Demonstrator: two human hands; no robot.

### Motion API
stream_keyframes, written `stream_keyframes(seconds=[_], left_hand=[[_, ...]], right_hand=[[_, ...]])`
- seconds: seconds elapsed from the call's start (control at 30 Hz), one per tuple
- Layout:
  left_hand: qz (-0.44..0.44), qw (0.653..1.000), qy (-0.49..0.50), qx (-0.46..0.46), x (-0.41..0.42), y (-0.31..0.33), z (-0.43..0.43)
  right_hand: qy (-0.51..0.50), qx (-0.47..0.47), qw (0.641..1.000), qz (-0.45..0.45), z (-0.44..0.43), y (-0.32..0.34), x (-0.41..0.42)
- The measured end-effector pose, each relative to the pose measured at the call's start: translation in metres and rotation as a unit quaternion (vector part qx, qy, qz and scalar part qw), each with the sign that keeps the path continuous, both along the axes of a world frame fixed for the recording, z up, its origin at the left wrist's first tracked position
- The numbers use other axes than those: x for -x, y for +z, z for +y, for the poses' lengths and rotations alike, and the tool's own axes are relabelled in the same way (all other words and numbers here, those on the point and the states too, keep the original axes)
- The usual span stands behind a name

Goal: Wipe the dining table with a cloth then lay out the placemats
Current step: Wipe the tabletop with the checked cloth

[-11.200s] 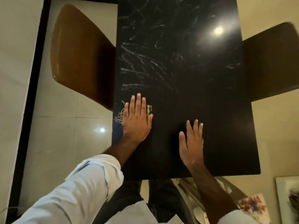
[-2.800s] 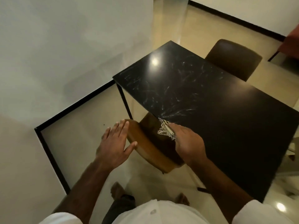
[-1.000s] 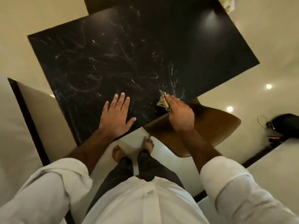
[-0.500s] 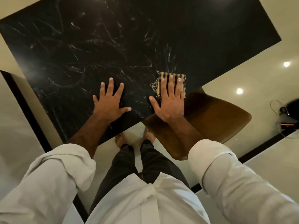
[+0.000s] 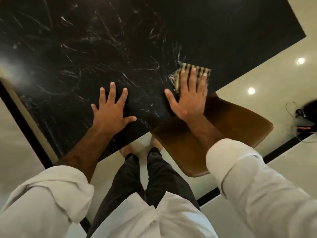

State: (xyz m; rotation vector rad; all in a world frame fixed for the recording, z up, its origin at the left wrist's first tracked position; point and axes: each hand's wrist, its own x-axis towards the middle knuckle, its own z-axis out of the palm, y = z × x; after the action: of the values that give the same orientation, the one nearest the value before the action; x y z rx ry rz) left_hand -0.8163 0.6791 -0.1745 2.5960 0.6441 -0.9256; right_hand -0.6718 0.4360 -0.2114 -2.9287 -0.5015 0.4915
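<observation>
Streaky black table [image 5: 120, 48] unfinished, we are pressing the checked cloth [image 5: 193, 73] under our flat right hand [image 5: 188, 98], left hand [image 5: 111, 114] splayed empty, no placemats visible.

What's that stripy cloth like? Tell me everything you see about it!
The cloth is small and woven, with tan and dark stripes and a frayed, stringy fringe on its left edge. It lies flat on the black table, close to the edge by the brown chair. The right hand presses it down with straight, spread fingers, hiding much of it. The left hand does not touch it.
</observation>
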Motion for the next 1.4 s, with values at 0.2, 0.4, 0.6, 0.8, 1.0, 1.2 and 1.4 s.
stream_keyframes(seconds=[0.2,0.4,0.6,0.8,1.0,1.2,1.4], left_hand=[[0.002,1.000,0.002,-0.002,0.000,0.006,-0.001],[0.016,1.000,0.005,0.017,-0.001,0.009,0.007],[0.005,1.000,0.017,0.013,-0.001,0.007,0.005],[-0.010,1.000,0.006,-0.026,-0.008,0.020,0.006],[0.017,1.000,0.022,-0.007,-0.024,0.015,0.025],[0.008,0.999,0.033,-0.003,-0.023,0.005,0.027],[-0.019,0.999,0.022,-0.021,-0.022,0.007,0.031]], right_hand=[[0.129,-0.019,0.991,0.035,0.009,0.005,0.071],[0.083,0.006,0.996,0.017,-0.030,0.002,0.034],[0.057,-0.031,0.998,-0.006,0.045,-0.004,-0.017],[0.162,-0.026,0.985,0.050,0.031,0.005,0.065],[0.075,0.011,0.996,0.036,-0.014,0.007,0.034],[0.018,-0.031,0.999,-0.025,0.074,-0.004,-0.059],[0.157,-0.041,0.986,0.031,0.083,0.008,0.027]])
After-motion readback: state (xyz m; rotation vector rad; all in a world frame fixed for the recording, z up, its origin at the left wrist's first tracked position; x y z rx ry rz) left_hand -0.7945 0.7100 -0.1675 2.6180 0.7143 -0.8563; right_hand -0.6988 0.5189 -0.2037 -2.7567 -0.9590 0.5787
